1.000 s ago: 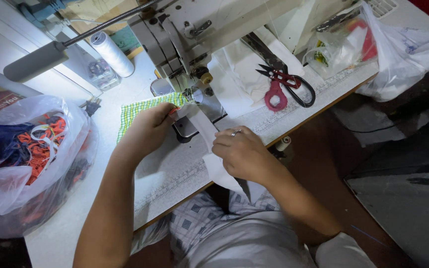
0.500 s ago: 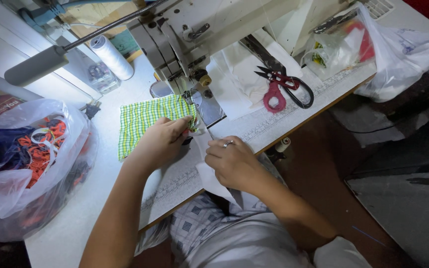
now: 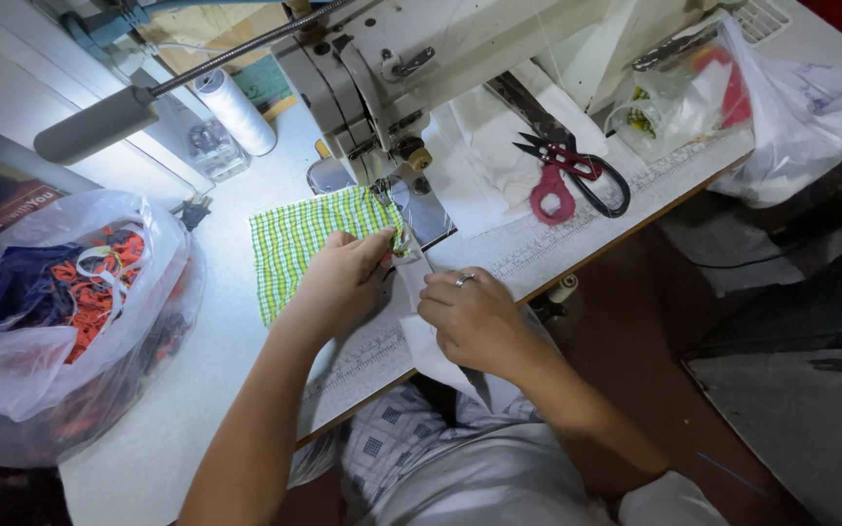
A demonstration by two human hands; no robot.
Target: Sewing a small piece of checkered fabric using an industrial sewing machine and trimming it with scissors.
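Observation:
A green and white checked cloth lies flat on the white sewing table, its right edge under the needle area of the white sewing machine. My left hand rests on the cloth's right edge, fingertips pressing it just in front of the presser foot. My right hand, with a ring on one finger, lies on a white fabric strip that runs from the needle toward my lap and hangs over the table's front edge.
Red-handled scissors lie right of the machine. A clear plastic bag of colourful cloth sits at the left. A white thread spool stands behind. More plastic bags are at the far right. A lamp arm crosses above.
The checked cloth has come out further to the left from under my left hand. Both hands shifted slightly toward me along the white strip.

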